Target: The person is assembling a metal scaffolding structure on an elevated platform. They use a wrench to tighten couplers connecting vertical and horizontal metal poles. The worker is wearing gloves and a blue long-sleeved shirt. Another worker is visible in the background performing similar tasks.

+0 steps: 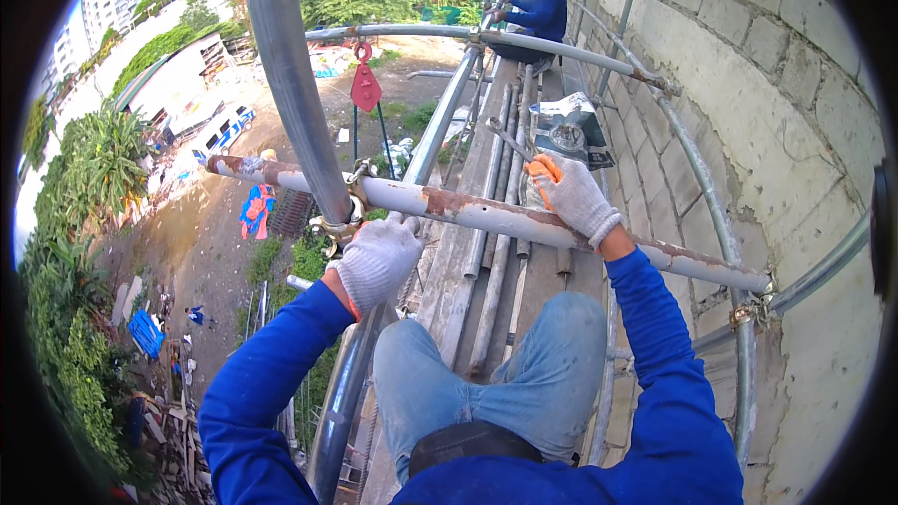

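Observation:
A rusty, white-painted scaffold pipe [486, 215] crosses in front of me. A scaffold clamp [348, 215] joins it to a grey upright pipe [295, 65] on the left. My left hand [379, 257], in a whitish knit glove, is closed at the clamp, just under the crosswise pipe; its fingertips are partly hidden. My right hand [575, 194], gloved with orange on the fingers, is closed round a metal wrench [508, 138] above the pipe. The wrench's head points up and to the left, apart from the clamp.
Loose pipes [496, 271] lie along the plank walkway [444, 304]. A dark bag [571, 131] with a round metal thing sits ahead. Another person [538, 5] is farther along. A block wall [795, 131] rises right; a red pulley block [365, 89] hangs left, above ground far below.

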{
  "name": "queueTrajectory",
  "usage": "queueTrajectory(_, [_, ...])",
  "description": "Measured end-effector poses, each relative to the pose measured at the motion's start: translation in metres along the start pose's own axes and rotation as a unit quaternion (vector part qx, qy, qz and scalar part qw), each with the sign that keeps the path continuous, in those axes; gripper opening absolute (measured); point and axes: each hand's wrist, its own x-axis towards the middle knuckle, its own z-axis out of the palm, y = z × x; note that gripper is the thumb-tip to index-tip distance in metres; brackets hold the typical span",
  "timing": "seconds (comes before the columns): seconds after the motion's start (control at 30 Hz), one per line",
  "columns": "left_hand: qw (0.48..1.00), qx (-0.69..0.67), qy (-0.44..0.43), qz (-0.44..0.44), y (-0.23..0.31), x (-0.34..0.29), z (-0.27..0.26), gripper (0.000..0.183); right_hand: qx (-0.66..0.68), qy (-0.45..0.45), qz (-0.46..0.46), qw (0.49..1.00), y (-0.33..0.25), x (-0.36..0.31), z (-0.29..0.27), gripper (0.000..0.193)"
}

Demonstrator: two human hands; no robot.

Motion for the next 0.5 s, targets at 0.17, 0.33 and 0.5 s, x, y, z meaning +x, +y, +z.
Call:
queueTrajectory(0.17, [0.995,-0.057,0.022,-0.079,0.0010,0.0031,-0.0009,0.033,-0.003,-0.001,-0.001,1.000,-0.0011,-0.0001,-0.0010,0.031])
queueTrajectory(0.33, [0.999,-0.018,0.009,-0.025,0.0018,0.0020,-0.0012,0.035,-0.011,-0.003,-0.002,1.000,0.0010,-0.0024,-0.0026,0.033])
queueTrajectory(0.5, [0.995,-0.039,0.019,-0.086,0.0030,0.0030,-0.0058,0.044,-0.049,0.015,-0.010,0.999,0.0018,-0.0026,-0.0014,0.030])
